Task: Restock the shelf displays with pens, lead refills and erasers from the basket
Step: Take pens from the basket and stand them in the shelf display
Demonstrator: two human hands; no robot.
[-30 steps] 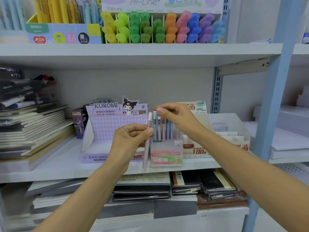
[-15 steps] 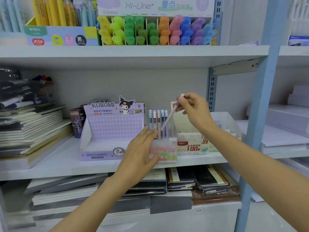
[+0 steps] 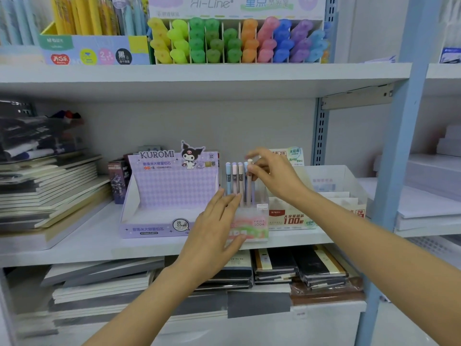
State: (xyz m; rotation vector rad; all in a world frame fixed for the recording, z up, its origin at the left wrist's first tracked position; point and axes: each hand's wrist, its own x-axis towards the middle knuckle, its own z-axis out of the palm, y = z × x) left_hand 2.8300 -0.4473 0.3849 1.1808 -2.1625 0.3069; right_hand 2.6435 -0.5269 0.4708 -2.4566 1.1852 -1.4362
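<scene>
Head camera, looking at the middle shelf [image 3: 87, 245]: just right of centre in the frame, my right hand [image 3: 277, 178] pinches the top of a pale pink pen [image 3: 249, 188] between thumb and fingers. The pen stands upright in the clear "Fruit Soda" pen holder [image 3: 257, 228], at the right end of a row of blue, lilac and pink pens [image 3: 228, 178]. My left hand [image 3: 219, 231] is spread flat with straight fingers against the holder's front and left side, thumb low on its label, gripping nothing. Touching the holder on the left is the purple Kuromi lead-refill display box [image 3: 169, 193]; on the right sits a white lead-refill carton [image 3: 291, 218] marked "100". Stacked notebooks [image 3: 50, 191] fill the left of the frame, and rows of coloured highlighters [image 3: 234, 41] line the shelf above.
</scene>
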